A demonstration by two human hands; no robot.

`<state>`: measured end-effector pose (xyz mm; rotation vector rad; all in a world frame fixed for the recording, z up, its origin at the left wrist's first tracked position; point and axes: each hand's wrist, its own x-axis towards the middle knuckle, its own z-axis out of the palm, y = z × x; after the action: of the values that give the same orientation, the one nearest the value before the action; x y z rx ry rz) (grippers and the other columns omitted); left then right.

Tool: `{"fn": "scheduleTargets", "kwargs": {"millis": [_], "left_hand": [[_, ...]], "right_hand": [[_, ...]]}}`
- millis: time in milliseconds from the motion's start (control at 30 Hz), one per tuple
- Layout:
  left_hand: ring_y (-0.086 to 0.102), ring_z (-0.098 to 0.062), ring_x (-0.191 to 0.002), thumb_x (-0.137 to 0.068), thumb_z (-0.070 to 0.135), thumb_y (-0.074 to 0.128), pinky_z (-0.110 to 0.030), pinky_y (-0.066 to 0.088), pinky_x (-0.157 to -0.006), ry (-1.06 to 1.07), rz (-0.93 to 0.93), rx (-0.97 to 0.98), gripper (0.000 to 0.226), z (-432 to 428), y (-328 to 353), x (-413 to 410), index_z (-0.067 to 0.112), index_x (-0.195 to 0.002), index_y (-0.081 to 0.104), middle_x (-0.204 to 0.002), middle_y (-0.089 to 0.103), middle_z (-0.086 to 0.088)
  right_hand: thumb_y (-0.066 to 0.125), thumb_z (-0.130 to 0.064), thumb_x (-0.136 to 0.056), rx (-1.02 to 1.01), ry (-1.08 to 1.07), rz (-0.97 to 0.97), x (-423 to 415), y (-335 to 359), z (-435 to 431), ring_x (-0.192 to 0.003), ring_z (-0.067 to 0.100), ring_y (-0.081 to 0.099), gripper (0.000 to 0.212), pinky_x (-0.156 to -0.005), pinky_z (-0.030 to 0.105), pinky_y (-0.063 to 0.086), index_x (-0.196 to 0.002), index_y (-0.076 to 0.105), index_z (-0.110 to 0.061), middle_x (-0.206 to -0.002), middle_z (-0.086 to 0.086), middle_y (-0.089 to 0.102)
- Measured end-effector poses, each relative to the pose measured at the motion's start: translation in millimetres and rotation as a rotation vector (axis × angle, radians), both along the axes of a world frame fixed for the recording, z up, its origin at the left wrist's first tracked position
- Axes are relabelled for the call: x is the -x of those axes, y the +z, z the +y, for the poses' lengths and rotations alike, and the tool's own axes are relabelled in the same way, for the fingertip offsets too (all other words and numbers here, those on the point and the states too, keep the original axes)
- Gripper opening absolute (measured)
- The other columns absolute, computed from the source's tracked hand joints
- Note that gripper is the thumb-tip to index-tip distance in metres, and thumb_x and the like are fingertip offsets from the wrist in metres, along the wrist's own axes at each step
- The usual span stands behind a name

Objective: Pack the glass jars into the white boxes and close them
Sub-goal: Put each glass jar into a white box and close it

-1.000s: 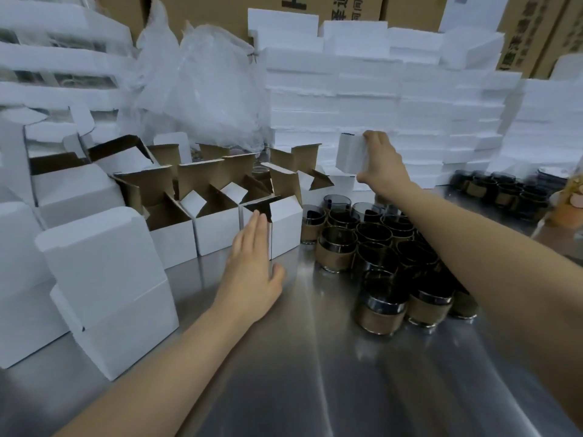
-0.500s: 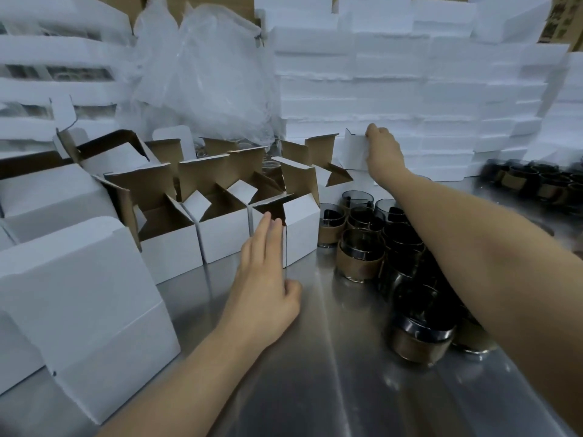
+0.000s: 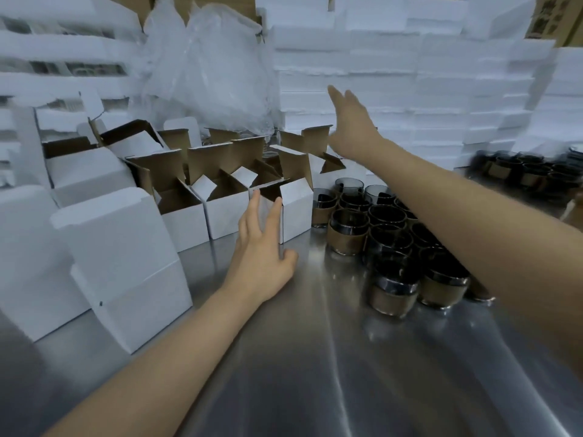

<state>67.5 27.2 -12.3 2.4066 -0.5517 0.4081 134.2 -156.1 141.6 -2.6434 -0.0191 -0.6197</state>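
1. Over the steel worktop (image 3: 315, 357), my left grip (image 3: 262, 253) is spread, fingertips at an open white cardboard box (image 3: 298, 212).
2. My right grip (image 3: 353, 127) hangs raised, fingers straight, holding nothing.
3. Dark glass jars with tan bands (image 3: 347, 238) cluster just right of that box.

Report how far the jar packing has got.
Done, apparently: closed white boxes at left. In hand: nothing gripped; left hand lies open by an open box, right hand reaches empty toward the back. Left: the glass jars clustered on the table, and more boxes standing open.
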Motion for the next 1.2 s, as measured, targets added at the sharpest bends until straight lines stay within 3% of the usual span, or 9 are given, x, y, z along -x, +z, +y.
{"fn": "scheduleTargets", "kwargs": {"millis": [100, 167, 233, 300, 467, 667, 767, 1067, 1200], "left_hand": [[-0.005, -0.016, -0.146, -0.087, 0.026, 0.057, -0.04, 0.029, -0.11, -0.002, -0.029, 0.013, 0.079, 1, 0, 1, 0.033, -0.15, 0.01, -0.152, -0.02, 0.023], [-0.005, -0.018, -0.146, -0.087, 0.025, 0.056, -0.039, 0.032, -0.108, -0.003, -0.039, 0.021, 0.077, 0, 1, 2, 0.033, -0.15, 0.012, -0.155, -0.018, 0.017], [-0.005, -0.019, -0.147, -0.089, 0.031, 0.059, -0.038, 0.028, -0.111, 0.013, -0.07, 0.015, 0.076, -1, 4, 4, 0.035, -0.148, 0.011, -0.156, -0.014, 0.01], [-0.002, -0.021, -0.146, -0.089, 0.032, 0.062, -0.038, 0.022, -0.115, 0.026, -0.116, 0.0, 0.073, 0, 3, 7, 0.032, -0.147, 0.018, -0.157, -0.008, 0.004], [0.001, -0.025, -0.145, -0.088, 0.013, 0.065, -0.045, 0.021, -0.119, 0.033, -0.206, 0.057, 0.065, 4, 2, 10, 0.024, -0.146, 0.036, -0.157, -0.001, 0.0], [-0.009, -0.021, -0.148, -0.09, 0.022, 0.066, -0.045, 0.011, -0.116, -0.043, -0.387, 0.103, 0.02, 3, 3, 16, 0.029, -0.108, 0.063, -0.16, -0.005, 0.003], [-0.008, -0.014, -0.148, -0.091, 0.025, 0.063, -0.04, 0.012, -0.118, -0.126, -0.336, 0.13, 0.019, 5, 0, 15, 0.025, -0.111, 0.061, -0.16, -0.008, 0.009], [0.017, -0.014, -0.141, -0.094, 0.028, 0.057, -0.023, 0.021, -0.102, -0.005, -0.221, 0.217, 0.057, 7, 6, 20, 0.035, -0.143, 0.03, -0.154, 0.014, 0.01], [0.023, -0.015, -0.14, -0.092, 0.041, 0.058, -0.021, 0.021, -0.101, 0.09, -0.171, 0.27, 0.071, 7, 6, 19, 0.025, -0.15, 0.018, -0.153, 0.022, 0.003]], "right_hand": [[0.051, -0.004, -0.087, -0.388, 0.191, -0.093, 59, -8, 47, -0.115, 0.019, 0.05, 0.07, -0.087, 0.012, 0.039, -0.151, 0.025, -0.015, -0.136, 0.003, 0.048], [0.047, 0.0, -0.086, -0.538, 0.268, -0.11, 94, -36, 77, -0.108, 0.012, 0.051, 0.065, -0.075, 0.0, 0.035, -0.147, 0.033, -0.016, -0.126, -0.004, 0.05], [0.045, 0.003, -0.089, -0.569, 0.286, -0.138, 119, -76, 96, -0.132, 0.008, 0.035, 0.062, -0.093, 0.002, 0.023, -0.147, 0.033, -0.015, -0.147, 0.0, 0.034], [0.044, 0.007, -0.091, -0.594, 0.258, -0.162, 132, -111, 101, -0.133, 0.002, 0.029, 0.06, -0.105, 0.008, 0.024, -0.146, 0.033, -0.014, -0.15, 0.002, 0.024], [0.046, 0.006, -0.089, -0.656, 0.207, -0.082, 127, -136, 92, -0.13, 0.022, 0.04, 0.054, -0.105, 0.031, 0.042, -0.137, 0.042, -0.018, -0.141, 0.0, 0.021], [0.046, -0.002, -0.096, -0.618, 0.273, -0.138, 113, -139, 84, -0.141, -0.003, 0.009, 0.049, -0.104, 0.004, 0.015, -0.14, 0.047, -0.024, -0.159, -0.003, 0.002], [0.046, -0.003, -0.095, -0.564, 0.317, -0.148, 110, -142, 85, -0.121, -0.026, 0.007, 0.055, -0.088, -0.012, 0.014, -0.146, 0.037, -0.02, -0.16, -0.006, -0.002], [0.056, -0.016, -0.095, -0.596, 0.266, -0.267, 114, -138, 82, -0.13, 0.006, 0.037, 0.045, -0.102, 0.008, 0.027, -0.138, 0.044, -0.018, -0.146, 0.0, 0.029], [0.06, -0.02, -0.093, -0.703, 0.216, -0.236, 113, -137, 80, -0.117, 0.003, 0.042, 0.052, -0.093, 0.001, 0.033, -0.139, 0.035, -0.018, -0.136, -0.003, 0.034]]}}
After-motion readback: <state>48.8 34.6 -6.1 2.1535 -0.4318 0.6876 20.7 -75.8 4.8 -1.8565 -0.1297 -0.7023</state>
